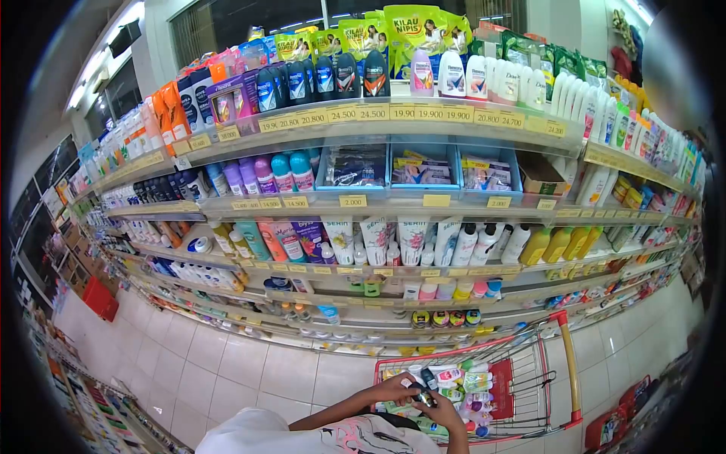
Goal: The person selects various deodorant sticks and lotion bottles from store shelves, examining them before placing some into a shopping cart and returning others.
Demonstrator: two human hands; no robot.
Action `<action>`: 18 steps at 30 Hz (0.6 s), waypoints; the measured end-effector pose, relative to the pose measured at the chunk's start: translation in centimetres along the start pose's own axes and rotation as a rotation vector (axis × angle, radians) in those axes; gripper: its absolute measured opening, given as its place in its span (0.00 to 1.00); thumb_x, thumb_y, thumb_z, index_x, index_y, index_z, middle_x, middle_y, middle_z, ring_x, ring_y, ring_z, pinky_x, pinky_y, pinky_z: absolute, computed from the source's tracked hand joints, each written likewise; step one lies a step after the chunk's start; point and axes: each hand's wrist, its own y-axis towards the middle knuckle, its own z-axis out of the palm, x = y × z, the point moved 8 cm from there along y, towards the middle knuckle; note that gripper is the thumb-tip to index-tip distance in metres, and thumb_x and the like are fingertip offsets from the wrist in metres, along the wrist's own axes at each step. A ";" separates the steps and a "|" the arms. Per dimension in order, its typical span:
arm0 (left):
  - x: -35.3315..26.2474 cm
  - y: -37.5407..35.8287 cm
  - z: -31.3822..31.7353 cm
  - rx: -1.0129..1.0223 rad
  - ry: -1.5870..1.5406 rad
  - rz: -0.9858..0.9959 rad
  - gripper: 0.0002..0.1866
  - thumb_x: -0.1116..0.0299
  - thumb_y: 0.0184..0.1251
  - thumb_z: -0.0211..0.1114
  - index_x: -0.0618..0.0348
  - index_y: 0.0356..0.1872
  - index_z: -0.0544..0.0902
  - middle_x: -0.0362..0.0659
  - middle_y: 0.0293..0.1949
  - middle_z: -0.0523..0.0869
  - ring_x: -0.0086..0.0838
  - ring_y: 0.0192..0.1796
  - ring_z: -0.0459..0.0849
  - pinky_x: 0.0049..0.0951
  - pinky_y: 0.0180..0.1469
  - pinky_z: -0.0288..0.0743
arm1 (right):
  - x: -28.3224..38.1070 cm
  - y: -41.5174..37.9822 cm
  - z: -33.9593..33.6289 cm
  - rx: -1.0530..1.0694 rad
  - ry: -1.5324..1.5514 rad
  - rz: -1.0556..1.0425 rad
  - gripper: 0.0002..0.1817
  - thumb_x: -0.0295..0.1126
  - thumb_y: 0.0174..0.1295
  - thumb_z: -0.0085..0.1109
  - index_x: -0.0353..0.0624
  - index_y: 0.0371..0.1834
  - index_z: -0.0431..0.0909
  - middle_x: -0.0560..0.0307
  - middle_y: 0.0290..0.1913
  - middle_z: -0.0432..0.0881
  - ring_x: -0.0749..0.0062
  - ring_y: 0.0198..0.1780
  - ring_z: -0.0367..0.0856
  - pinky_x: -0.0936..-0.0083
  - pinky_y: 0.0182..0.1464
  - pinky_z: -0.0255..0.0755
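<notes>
Over the shopping cart (378, 376), my left hand (392, 388) and my right hand (443, 413) are close together with bent fingers. Between them is a small dark, shiny bottle (423, 396); both hands appear closed on it, and its label cannot be read. Another dark bottle (429, 377) lies just beyond my fingers, among the goods in the cart. Several colourful bottles (478, 382) are heaped there, partly hidden by my hands.
A long curved shelf unit (423, 203) spans the view, stocked with deodorants (375, 74), tubes (413, 240) and blue boxes of sachets (425, 172). The cart's yellowish handle (569, 371) is at right. Red baskets (605, 430) stand lower right, another red container (100, 298) at left.
</notes>
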 end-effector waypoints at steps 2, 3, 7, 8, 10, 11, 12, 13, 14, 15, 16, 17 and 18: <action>0.0 0.0 -1.1 -0.030 -0.102 0.008 0.28 0.52 0.65 0.66 0.56 0.59 0.68 0.42 0.36 0.83 0.21 0.30 0.83 0.20 0.31 0.77 | 2.2 0.1 -0.9 -0.009 -0.027 -0.114 0.31 0.45 0.52 0.74 0.35 0.53 0.77 0.54 0.32 0.82 0.75 0.31 0.79 0.76 0.33 0.72; -0.8 -0.9 -1.3 -0.020 -0.097 0.007 0.28 0.52 0.65 0.66 0.56 0.59 0.68 0.42 0.36 0.83 0.21 0.30 0.83 0.20 0.31 0.77 | 5.2 -0.4 -1.4 -0.004 -0.071 -0.187 0.29 0.43 0.52 0.74 0.36 0.52 0.77 0.56 0.35 0.82 0.76 0.33 0.79 0.78 0.36 0.73; -4.8 -3.9 -3.1 0.026 -0.385 0.209 0.22 0.57 0.69 0.63 0.56 0.59 0.73 0.35 0.35 0.81 0.18 0.34 0.81 0.21 0.39 0.77 | 9.1 1.0 -2.9 -0.106 -0.033 -0.269 0.27 0.34 0.54 0.72 0.35 0.56 0.76 0.54 0.44 0.83 0.76 0.42 0.81 0.79 0.46 0.74; -5.7 -4.4 -4.3 -0.048 -0.439 0.261 0.23 0.60 0.70 0.63 0.57 0.61 0.72 0.36 0.38 0.81 0.19 0.37 0.81 0.25 0.43 0.78 | 9.9 1.5 -3.4 -0.140 0.179 -0.279 0.25 0.33 0.57 0.70 0.36 0.57 0.75 0.56 0.44 0.82 0.78 0.42 0.80 0.79 0.46 0.74; -10.0 -6.4 -6.5 -0.197 -0.467 0.413 0.21 0.64 0.70 0.61 0.59 0.61 0.71 0.41 0.48 0.80 0.24 0.43 0.81 0.28 0.46 0.79 | 12.7 2.5 -4.7 -0.253 0.433 -0.334 0.22 0.32 0.62 0.65 0.37 0.58 0.74 0.59 0.45 0.81 0.80 0.43 0.79 0.80 0.46 0.75; -12.0 -7.4 -7.6 -0.225 -0.484 0.534 0.20 0.67 0.69 0.62 0.60 0.59 0.71 0.42 0.49 0.80 0.24 0.45 0.81 0.30 0.47 0.79 | 14.1 2.9 -5.2 -0.321 0.469 -0.376 0.21 0.31 0.64 0.62 0.36 0.59 0.74 0.58 0.46 0.81 0.81 0.44 0.80 0.80 0.47 0.75; -13.9 -8.4 -8.4 -0.225 -0.523 0.597 0.19 0.69 0.69 0.62 0.60 0.58 0.70 0.43 0.49 0.80 0.25 0.45 0.81 0.31 0.47 0.80 | 16.7 2.9 -5.1 -0.345 0.541 -0.343 0.20 0.32 0.66 0.60 0.35 0.58 0.74 0.57 0.46 0.81 0.79 0.44 0.81 0.79 0.48 0.76; -15.6 -9.4 -9.5 -0.235 -0.555 0.679 0.19 0.70 0.68 0.62 0.60 0.57 0.70 0.45 0.49 0.80 0.26 0.45 0.82 0.32 0.46 0.80 | 19.8 3.0 -5.2 -0.364 0.606 -0.330 0.19 0.33 0.67 0.58 0.33 0.57 0.74 0.55 0.46 0.81 0.77 0.44 0.82 0.78 0.48 0.77; -16.7 -9.9 -10.2 -0.221 -0.564 0.660 0.19 0.70 0.68 0.62 0.60 0.57 0.70 0.45 0.49 0.80 0.26 0.45 0.82 0.32 0.46 0.80 | 23.1 3.1 -5.0 -0.306 0.663 -0.396 0.19 0.33 0.69 0.56 0.32 0.57 0.74 0.54 0.45 0.82 0.75 0.43 0.82 0.76 0.48 0.78; -18.6 -11.0 -10.8 -0.172 -0.555 0.728 0.19 0.68 0.68 0.63 0.59 0.56 0.70 0.45 0.51 0.79 0.28 0.43 0.83 0.34 0.45 0.81 | 25.9 2.9 -4.7 -0.247 0.716 -0.475 0.19 0.33 0.70 0.54 0.31 0.57 0.73 0.53 0.44 0.82 0.73 0.42 0.83 0.74 0.47 0.79; -20.2 -11.8 -11.4 -0.120 -0.541 0.808 0.18 0.66 0.68 0.63 0.59 0.55 0.70 0.46 0.54 0.78 0.30 0.41 0.83 0.35 0.44 0.82 | 27.3 3.1 -4.5 -0.263 0.711 -0.482 0.19 0.33 0.70 0.54 0.31 0.57 0.73 0.53 0.44 0.82 0.73 0.42 0.83 0.74 0.47 0.79; -20.9 -12.0 -11.9 -0.101 -0.536 0.816 0.18 0.66 0.68 0.63 0.59 0.55 0.70 0.46 0.54 0.78 0.30 0.41 0.83 0.35 0.44 0.82 | 28.8 3.2 -4.5 -0.266 0.704 -0.511 0.18 0.33 0.70 0.53 0.31 0.57 0.73 0.52 0.43 0.82 0.71 0.41 0.83 0.73 0.47 0.79; -21.3 -12.2 -12.3 -0.092 -0.549 0.829 0.18 0.67 0.68 0.63 0.58 0.55 0.70 0.47 0.53 0.78 0.31 0.41 0.83 0.35 0.44 0.82 | 29.8 3.3 -4.4 -0.269 0.698 -0.537 0.18 0.33 0.71 0.52 0.30 0.57 0.73 0.52 0.43 0.83 0.70 0.41 0.84 0.72 0.47 0.80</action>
